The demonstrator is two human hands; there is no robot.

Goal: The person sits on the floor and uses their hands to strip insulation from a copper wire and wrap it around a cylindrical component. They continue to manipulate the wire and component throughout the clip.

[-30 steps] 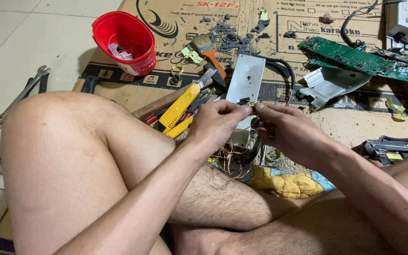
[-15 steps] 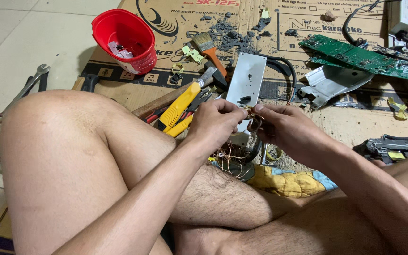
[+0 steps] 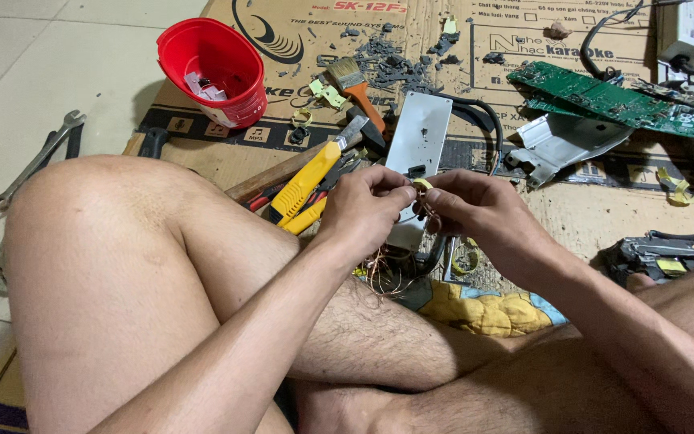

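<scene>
Just in front of the grey metal plate (image 3: 417, 145), the left hand (image 3: 363, 210) and right hand (image 3: 475, 213) pinch a small yellow piece (image 3: 421, 184) with copper wire (image 3: 383, 273) trailing; best keep both grips tight and pull gently.

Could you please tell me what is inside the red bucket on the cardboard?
The red bucket lies tipped toward the camera, and a few small pale scraps show at its bottom. What they are is too small to tell, and its near wall hides anything lower down.
</scene>
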